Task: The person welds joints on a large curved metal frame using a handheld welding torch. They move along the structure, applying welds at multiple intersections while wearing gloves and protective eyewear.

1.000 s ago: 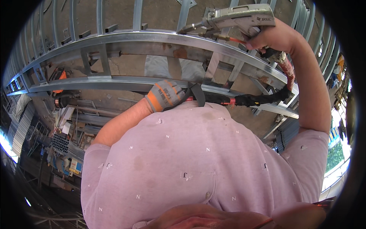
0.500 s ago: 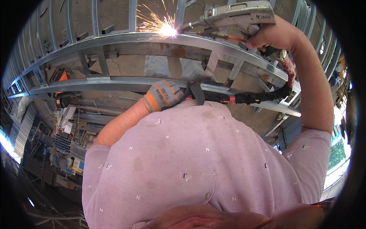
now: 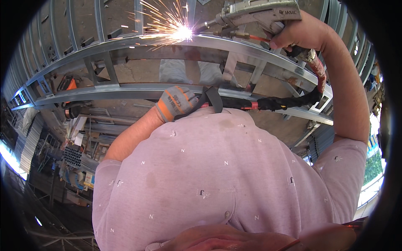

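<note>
Head view. Welding gun (image 3: pixel 259 12) at upper edge, clenched in bare right hand (image 3: pixel 299 35); nozzle tip against upper rail of steel frame (image 3: pixel 125 90), sparks (image 3: pixel 176 29) bursting at the contact point. Black cable (image 3: pixel 276 102) looping from under the right hand down along lower rail to gloved left hand (image 3: pixel 176 102), closed around a black strap (image 3: pixel 211 98) beside it. Open gaps between rails; stacked metal tubes (image 3: pixel 73 154) at lower left. Pink shirt (image 3: pixel 226 175) filling the lower middle.
</note>
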### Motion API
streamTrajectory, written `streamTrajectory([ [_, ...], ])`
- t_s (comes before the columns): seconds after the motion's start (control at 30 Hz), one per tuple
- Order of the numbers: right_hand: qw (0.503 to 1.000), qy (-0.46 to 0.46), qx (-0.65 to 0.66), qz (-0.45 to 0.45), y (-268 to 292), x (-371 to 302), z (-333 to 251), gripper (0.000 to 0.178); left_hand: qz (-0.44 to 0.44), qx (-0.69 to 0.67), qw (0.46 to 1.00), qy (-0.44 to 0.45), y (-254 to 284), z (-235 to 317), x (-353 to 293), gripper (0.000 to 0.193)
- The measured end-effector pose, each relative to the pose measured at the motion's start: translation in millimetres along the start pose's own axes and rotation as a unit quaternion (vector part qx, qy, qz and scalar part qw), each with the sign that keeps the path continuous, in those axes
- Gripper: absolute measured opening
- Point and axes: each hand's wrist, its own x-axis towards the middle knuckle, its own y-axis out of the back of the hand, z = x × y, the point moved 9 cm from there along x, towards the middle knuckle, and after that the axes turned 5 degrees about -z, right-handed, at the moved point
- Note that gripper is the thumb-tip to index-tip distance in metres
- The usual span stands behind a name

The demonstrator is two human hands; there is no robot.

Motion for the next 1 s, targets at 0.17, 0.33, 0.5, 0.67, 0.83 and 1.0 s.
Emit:
streamTrajectory([
  [0.17, 1.0, 0.003, -0.003, -0.001, 1, -1, 2, 0.036, -0.057, -0.019, 0.998, 0.012, -7, -2, -5, 0.037],
  [0.33, 1.0, 0.004, -0.004, 0.001, 1, -2, 4, 0.036, -0.05, -0.02, 0.999, 0.01, -7, -3, -6, 0.037],
  [0.5, 1.0, 0.007, -0.007, -0.003, 1, -1, 4, 0.035, -0.047, -0.019, 0.999, 0.019, -8, -4, -6, 0.032],
  [0.67, 1.0, 0.008, -0.009, -0.004, 1, -2, 6, 0.034, -0.025, -0.007, 1.0, 0.011, -6, -3, -6, 0.027],
  [0.83, 1.0, 0.01, -0.011, -0.005, 1, -2, 5, 0.034, 0.01, -0.004, 1.0, 0.004, -1, -5, -7, 0.027],
  [1.0, 1.0, 0.018, -0.013, -0.004, -1, -4, 7, 0.033, 0.018, 0.009, 1.0, 0.003, 7, -4, -6, 0.023],
])
